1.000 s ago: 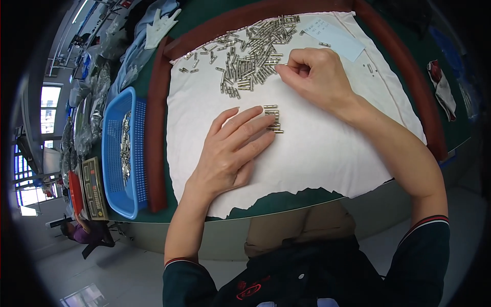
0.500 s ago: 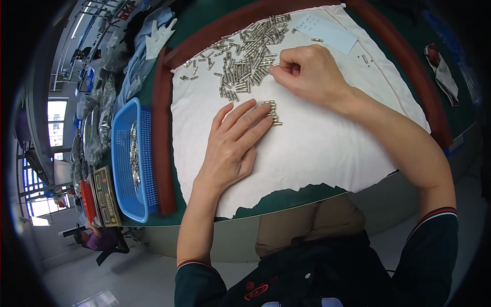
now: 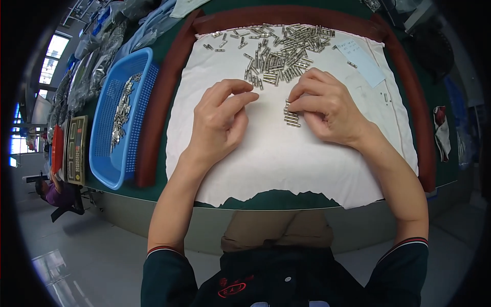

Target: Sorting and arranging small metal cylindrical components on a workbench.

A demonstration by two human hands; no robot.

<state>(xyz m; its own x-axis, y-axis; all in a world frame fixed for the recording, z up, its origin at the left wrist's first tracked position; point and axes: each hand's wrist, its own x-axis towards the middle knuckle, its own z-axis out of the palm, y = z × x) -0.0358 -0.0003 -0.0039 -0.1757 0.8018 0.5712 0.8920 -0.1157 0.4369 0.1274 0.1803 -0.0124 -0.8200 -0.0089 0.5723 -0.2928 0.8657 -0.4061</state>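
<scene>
A small stacked row of short silver metal pins (image 3: 292, 119) lies on the white cloth (image 3: 266, 163). My right hand (image 3: 330, 107) is closed at the row's upper end, thumb and fingertips pinched at the pins there; the fingers partly hide what they grip. To the left of the row, my left hand (image 3: 217, 120) is raised a little over the cloth, fingers bent, thumb and forefinger apart, nothing seen between them. Beyond both hands spreads a loose pile of the same pins (image 3: 276, 61), with stray ones at its left edge.
A dark red raised border (image 3: 158, 117) frames the cloth on a green table. Outside it at left stand a blue plastic basket (image 3: 96, 148) of metal parts and a scale (image 3: 76, 148). A handwritten paper slip (image 3: 365, 66) lies at right. A person (image 3: 56, 194) sits far left.
My left hand has lifted off the row and drawn back left. My right hand has come from the pile's edge down to the row. The whole view has shifted.
</scene>
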